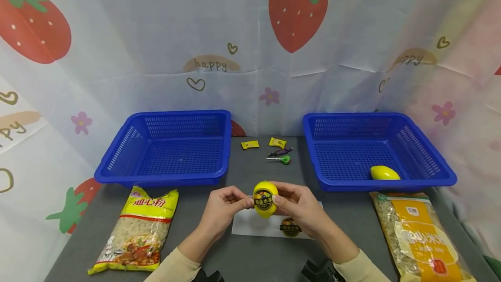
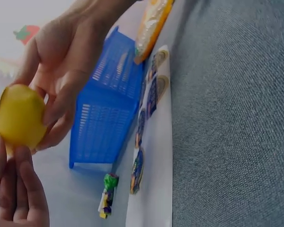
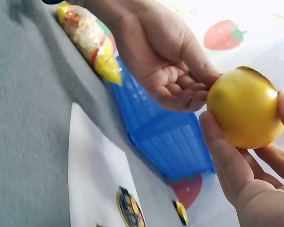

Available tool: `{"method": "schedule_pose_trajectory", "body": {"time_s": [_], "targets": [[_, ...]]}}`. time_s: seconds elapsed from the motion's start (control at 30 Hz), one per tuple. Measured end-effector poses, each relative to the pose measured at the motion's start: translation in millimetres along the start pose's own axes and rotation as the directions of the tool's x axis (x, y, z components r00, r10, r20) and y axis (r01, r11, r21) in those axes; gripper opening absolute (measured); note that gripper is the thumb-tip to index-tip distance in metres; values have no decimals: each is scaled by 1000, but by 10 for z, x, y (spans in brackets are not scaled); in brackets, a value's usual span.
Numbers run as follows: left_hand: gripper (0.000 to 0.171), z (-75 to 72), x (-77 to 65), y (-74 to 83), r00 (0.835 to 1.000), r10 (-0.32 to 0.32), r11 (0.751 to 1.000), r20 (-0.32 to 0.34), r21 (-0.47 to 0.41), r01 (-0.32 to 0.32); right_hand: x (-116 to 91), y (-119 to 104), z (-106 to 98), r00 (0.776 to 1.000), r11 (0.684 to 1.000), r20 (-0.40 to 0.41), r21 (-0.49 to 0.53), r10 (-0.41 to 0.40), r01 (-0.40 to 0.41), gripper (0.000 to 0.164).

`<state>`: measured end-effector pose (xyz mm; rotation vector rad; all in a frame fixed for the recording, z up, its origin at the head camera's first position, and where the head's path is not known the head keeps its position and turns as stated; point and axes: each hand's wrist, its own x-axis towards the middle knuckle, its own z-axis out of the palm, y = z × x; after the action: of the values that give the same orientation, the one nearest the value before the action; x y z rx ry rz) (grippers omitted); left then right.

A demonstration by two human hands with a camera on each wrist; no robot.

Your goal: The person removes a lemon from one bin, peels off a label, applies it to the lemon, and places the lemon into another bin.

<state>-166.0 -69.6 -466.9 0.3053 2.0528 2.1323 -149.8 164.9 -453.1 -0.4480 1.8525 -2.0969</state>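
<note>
In the head view a yellow lemon [image 1: 268,185] is held up over the table's middle. My right hand [image 1: 301,208] grips it from the right between thumb and fingers. A round black-and-gold sticker [image 1: 263,200] lies across the side facing me. Thumb and forefinger of my left hand [image 1: 219,210] pinch the sticker's left end, right at the lemon's skin. Below both hands lies a white sticker sheet [image 1: 250,224], partly covered by the right hand, with another such sticker [image 1: 290,227] showing on it. The right wrist view shows the lemon's plain back [image 3: 244,109].
Two blue baskets [image 1: 162,180] stand at the back left and right; the right one holds another lemon [image 1: 385,172]. Between them lie several wrapped candies [image 1: 250,144] and a green lollipop [image 1: 285,159]. A pasta bag [image 1: 137,229] lies left, a grain bag [image 1: 424,238] right.
</note>
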Motion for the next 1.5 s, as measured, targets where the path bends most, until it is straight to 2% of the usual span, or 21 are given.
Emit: {"method": "schedule_pose_trajectory", "body": {"time_s": [0.1,0.17,0.23,0.33,0.43,0.57,0.67,0.8,1.1,1.23,1.37,1.5], "targets": [[24,47,10,-2,999,27,996,-19,85,-26,-4,-2,-7,998,991,-64,-135,-19,11,47],[28,83,2,13,999,40,985,-14,171,-37,-10,-1,-6,995,970,-91,-243,-36,13,47],[36,114,-11,34,1000,27,970,11,240,-29,-20,3,-8,994,949,-106,-316,-39,3,46],[49,150,-33,61,998,-9,952,60,305,-9,-38,0,-15,995,932,-99,-361,-28,-10,46],[53,171,-48,80,996,-38,951,81,309,11,-49,-15,-35,997,927,-70,-375,-11,-16,45],[49,193,-76,87,998,-32,958,62,287,13,-72,-70,-84,999,902,-24,-431,-22,9,46],[47,201,-83,77,999,-21,967,41,256,10,-116,-162,-159,998,871,-43,-492,-41,14,45],[47,178,-75,67,1000,-23,972,17,236,18,-211,-342,-328,990,833,-117,-553,-79,1,43],[51,172,-58,67,999,-36,969,6,244,34,-532,-654,-933,934,742,-282,-669,-220,-27,44],[52,188,-45,74,999,-29,971,13,236,26,-710,-741,-1227,905,692,-341,-718,-255,-75,46],[53,203,-38,88,1000,-24,972,16,236,19,-874,-804,-1542,875,658,-405,-740,-267,-141,49],[53,216,-34,104,999,-27,974,23,226,21,-1033,-818,-1878,822,639,-498,-734,-277,-230,53]]}}
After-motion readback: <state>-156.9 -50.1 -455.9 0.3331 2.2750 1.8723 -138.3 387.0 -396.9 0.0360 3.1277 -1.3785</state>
